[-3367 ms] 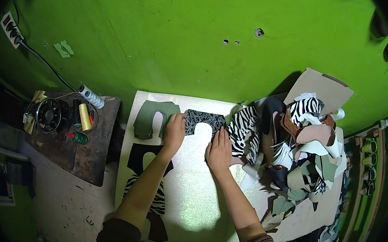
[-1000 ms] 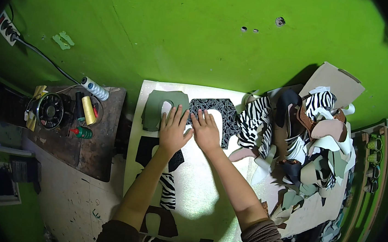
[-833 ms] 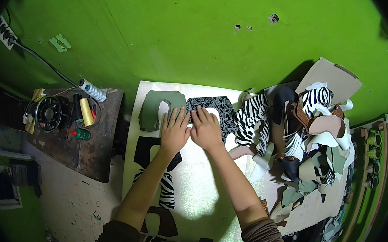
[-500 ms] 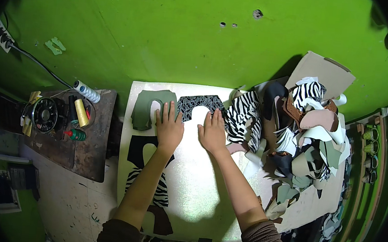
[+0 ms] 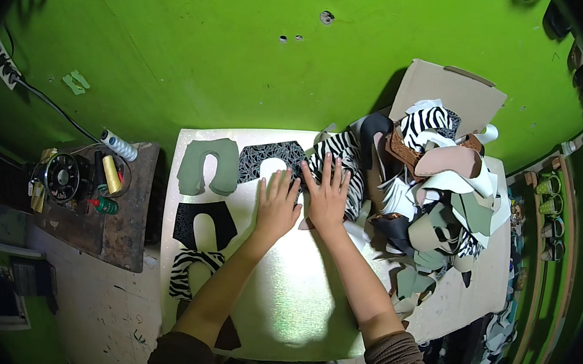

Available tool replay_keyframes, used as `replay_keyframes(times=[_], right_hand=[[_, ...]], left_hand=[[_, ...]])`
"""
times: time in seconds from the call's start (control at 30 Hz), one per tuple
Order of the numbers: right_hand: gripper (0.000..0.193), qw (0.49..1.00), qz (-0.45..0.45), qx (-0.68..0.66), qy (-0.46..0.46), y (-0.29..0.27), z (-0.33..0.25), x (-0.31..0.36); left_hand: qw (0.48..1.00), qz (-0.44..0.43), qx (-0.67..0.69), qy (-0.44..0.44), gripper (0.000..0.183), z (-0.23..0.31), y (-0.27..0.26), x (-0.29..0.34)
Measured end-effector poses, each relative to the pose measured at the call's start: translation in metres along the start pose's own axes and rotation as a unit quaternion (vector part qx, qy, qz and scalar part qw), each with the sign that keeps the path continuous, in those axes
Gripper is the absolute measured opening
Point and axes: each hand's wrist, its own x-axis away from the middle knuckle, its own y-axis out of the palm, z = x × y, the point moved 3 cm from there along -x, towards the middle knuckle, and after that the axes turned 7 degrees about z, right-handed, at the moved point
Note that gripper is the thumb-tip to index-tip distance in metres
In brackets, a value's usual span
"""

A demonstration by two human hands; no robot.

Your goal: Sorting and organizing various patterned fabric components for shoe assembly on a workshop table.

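Note:
My left hand (image 5: 278, 210) lies flat, fingers stretched, over the right leg of a black-and-grey patterned U-shaped piece (image 5: 257, 159). Just to its right, my right hand (image 5: 327, 197) is spread on a zebra-striped piece (image 5: 353, 161), partly covering it. Both palms face down and grip nothing. Farther left lie an olive-green U-shaped piece (image 5: 192, 166), a black one (image 5: 221, 228) and another zebra-striped one (image 5: 183, 271) in a column. A dark brown piece (image 5: 228, 336) at the near end is half hidden by my left forearm.
A big heap of mixed cut scraps (image 5: 436, 195) fills the table's right side, before a cardboard piece (image 5: 445, 91). The pale table (image 5: 294, 307) meets a green wall (image 5: 213, 50). At left, a dark worktable (image 5: 121, 229) carries thread cones (image 5: 118, 145). Sandals stand on a rack (image 5: 548, 204) at right.
The view has turned slightly right. Relative to the pieces, both hands have slid right: the left from beside the green piece onto the patterned one, the right from the patterned piece onto the zebra-striped one.

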Motion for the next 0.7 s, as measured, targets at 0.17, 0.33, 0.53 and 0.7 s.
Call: replay_keyframes(times=[0.17,0.33,0.53,0.7], right_hand=[[0.06,0.992,-0.06,0.11,0.003,0.012,0.023,-0.009],[0.046,0.986,-0.06,0.153,0.028,-0.005,0.048,-0.021],[0.03,0.992,0.0,0.121,-0.038,-0.067,0.029,0.009],[0.015,0.989,-0.055,0.062,-0.126,-0.129,0.023,0.077]], left_hand=[[0.999,-0.047,-0.021,-0.012,0.056,0.014,0.023,-0.006],[0.997,-0.069,-0.03,-0.021,0.053,0.007,0.03,0.002],[0.974,-0.071,0.135,-0.169,0.041,0.017,0.023,0.005],[0.865,-0.001,0.441,-0.239,0.038,0.045,0.014,0.03]])
